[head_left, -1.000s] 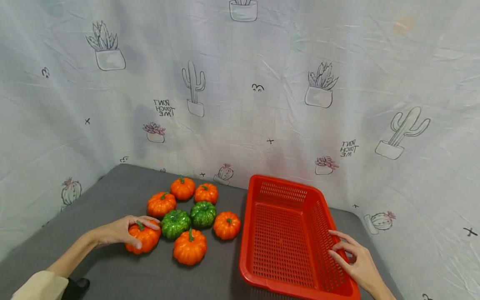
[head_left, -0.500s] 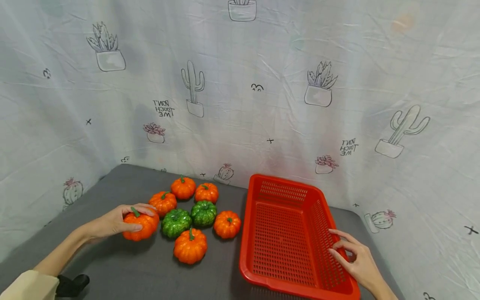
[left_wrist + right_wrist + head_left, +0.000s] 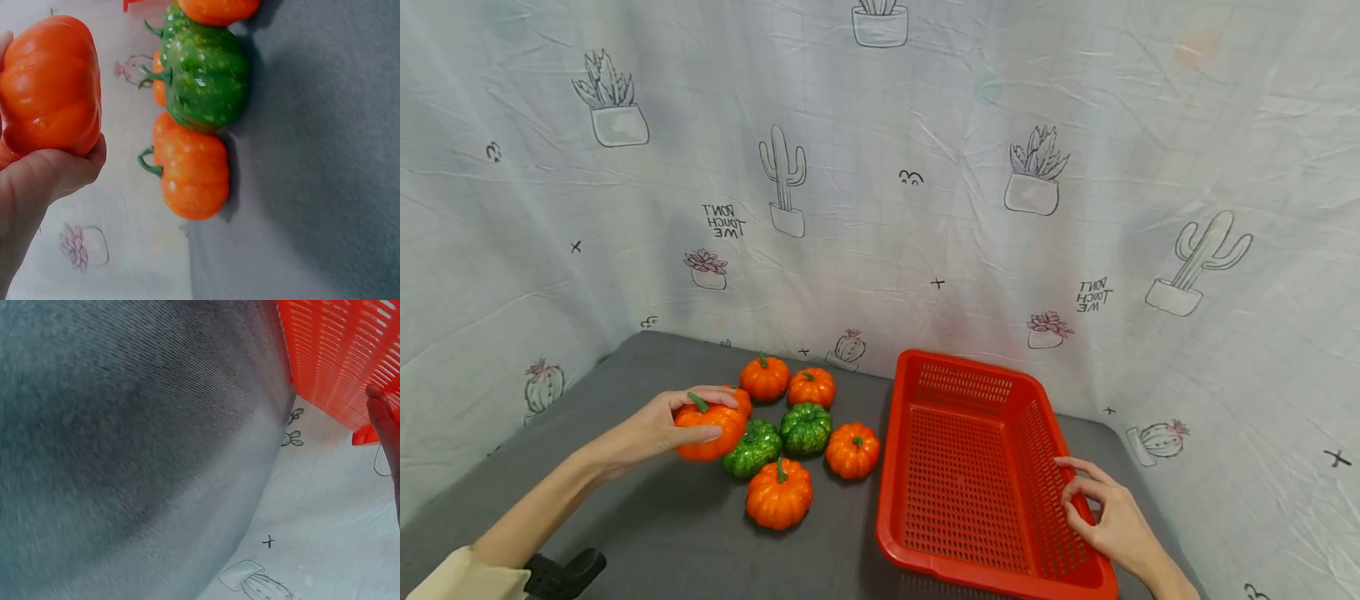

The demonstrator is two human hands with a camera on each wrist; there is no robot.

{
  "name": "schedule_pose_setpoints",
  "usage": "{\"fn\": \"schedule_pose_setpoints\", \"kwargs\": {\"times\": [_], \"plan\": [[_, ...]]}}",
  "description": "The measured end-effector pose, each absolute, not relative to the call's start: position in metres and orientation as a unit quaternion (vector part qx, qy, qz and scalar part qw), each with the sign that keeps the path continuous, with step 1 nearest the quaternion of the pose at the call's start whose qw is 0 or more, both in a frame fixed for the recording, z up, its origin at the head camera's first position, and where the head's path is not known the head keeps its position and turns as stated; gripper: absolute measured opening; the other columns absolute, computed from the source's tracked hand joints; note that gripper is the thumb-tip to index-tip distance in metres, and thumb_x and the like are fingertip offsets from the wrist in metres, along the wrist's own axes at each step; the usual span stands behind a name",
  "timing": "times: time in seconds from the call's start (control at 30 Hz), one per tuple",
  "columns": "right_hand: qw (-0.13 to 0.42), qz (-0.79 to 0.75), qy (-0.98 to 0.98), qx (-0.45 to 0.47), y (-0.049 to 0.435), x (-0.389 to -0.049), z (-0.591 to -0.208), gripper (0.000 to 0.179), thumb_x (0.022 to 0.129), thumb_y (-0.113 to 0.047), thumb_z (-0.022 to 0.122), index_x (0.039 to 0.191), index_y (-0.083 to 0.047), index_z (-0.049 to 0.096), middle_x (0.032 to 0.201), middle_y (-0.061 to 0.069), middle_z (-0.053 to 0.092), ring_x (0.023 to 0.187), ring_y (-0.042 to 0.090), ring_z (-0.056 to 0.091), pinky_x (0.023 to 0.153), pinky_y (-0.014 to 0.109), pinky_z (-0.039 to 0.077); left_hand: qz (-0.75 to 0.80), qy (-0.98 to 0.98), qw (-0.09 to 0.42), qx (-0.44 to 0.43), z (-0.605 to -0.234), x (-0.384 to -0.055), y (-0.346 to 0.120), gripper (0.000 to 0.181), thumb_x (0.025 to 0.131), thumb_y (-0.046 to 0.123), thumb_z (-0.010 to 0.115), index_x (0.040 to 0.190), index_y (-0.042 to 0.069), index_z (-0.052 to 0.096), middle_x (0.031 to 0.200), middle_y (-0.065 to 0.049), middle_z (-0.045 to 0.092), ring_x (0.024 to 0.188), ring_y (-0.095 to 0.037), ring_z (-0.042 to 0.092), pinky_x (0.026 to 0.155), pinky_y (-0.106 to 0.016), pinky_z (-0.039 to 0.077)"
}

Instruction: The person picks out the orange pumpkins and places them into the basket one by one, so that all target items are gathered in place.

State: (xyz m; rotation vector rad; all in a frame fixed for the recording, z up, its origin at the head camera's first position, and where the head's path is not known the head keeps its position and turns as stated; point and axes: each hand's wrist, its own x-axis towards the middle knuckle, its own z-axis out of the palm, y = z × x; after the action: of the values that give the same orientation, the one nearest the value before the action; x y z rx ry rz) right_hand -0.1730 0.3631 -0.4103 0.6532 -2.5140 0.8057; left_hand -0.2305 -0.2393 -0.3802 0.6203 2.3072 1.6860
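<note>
My left hand point(image 3: 658, 429) grips an orange pumpkin point(image 3: 711, 433) with a green stem and holds it above the table. In the left wrist view, the same pumpkin point(image 3: 53, 87) sits between thumb and fingers. Behind it, another orange pumpkin point(image 3: 741, 400) is partly hidden. Close by lie two speckled green pumpkins, one nearer point(image 3: 752, 450) and one farther point(image 3: 806, 429). My right hand point(image 3: 1112, 517) holds the right rim of a red plastic basket point(image 3: 889, 483). The right wrist view shows a finger point(image 3: 382, 415) against the basket's outer wall point(image 3: 337, 369).
More orange pumpkins rest on the grey table point(image 3: 647, 542): one in front point(image 3: 779, 493), one near the basket point(image 3: 853, 451), and two at the back, left point(image 3: 764, 378) and right point(image 3: 812, 387). A white cactus-print curtain point(image 3: 865, 208) hangs behind.
The left hand has lifted the orange pumpkin off the table and moved it up and to the right, towards the other pumpkins. The right hand stays at the basket's rim.
</note>
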Motion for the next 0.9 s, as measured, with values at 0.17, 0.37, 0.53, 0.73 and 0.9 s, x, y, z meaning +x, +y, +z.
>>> {"fn": "schedule_pose_setpoints", "kwargs": {"times": [0.17,0.37,0.53,0.73,0.9], "plan": [[0.208,0.244,-0.917,0.235,0.364,-0.171,-0.407,0.044,0.062,0.011,0.07,0.074,-0.029,0.057,0.119,0.005,0.06,0.083,0.002,0.054,0.06,0.018,0.038,0.573,0.782,0.108,0.219,-0.375,-0.232,-0.229,0.036,0.093,0.016,0.065,0.127,0.007,0.059,0.144,-0.007,0.045,0.12,0.006,0.041,0.088,-0.034,0.051],[0.205,0.256,-0.916,0.233,0.365,-0.169,-0.408,0.044,0.061,0.013,0.066,0.074,-0.028,0.056,0.119,0.008,0.059,0.079,0.004,0.05,0.053,0.021,0.035,0.57,0.781,0.103,0.232,-0.369,-0.237,-0.212,0.033,0.093,0.017,0.065,0.123,0.007,0.06,0.138,-0.008,0.049,0.124,-0.008,0.041,0.087,-0.034,0.051],[0.202,0.266,-0.913,0.233,0.366,-0.169,-0.409,0.043,0.062,0.014,0.064,0.074,-0.027,0.056,0.12,0.009,0.059,0.058,-0.005,0.036,0.045,0.017,0.031,0.566,0.779,0.112,0.246,-0.359,-0.241,-0.191,0.024,0.09,0.018,0.068,0.109,0.004,0.066,0.14,-0.011,0.046,0.134,-0.031,0.029,0.09,-0.033,0.049],[0.205,0.263,-0.913,0.236,0.365,-0.17,-0.408,0.044,0.062,0.014,0.064,0.074,-0.027,0.056,0.12,0.009,0.059,0.064,0.0,0.042,0.048,0.018,0.031,0.553,0.779,0.106,0.277,-0.347,-0.242,-0.159,0.026,0.088,0.022,0.072,0.11,0.011,0.067,0.144,-0.008,0.042,0.139,-0.034,0.024,0.096,-0.038,0.042],[0.199,0.267,-0.914,0.232,0.364,-0.171,-0.408,0.043,0.063,0.014,0.064,0.074,-0.026,0.056,0.121,0.008,0.058,0.065,0.0,0.043,0.048,0.02,0.032,0.562,0.771,0.095,0.284,-0.342,-0.245,-0.136,0.029,0.086,0.022,0.073,0.112,0.011,0.066,0.144,-0.007,0.041,0.139,-0.031,0.025,0.092,-0.033,0.046]]}}
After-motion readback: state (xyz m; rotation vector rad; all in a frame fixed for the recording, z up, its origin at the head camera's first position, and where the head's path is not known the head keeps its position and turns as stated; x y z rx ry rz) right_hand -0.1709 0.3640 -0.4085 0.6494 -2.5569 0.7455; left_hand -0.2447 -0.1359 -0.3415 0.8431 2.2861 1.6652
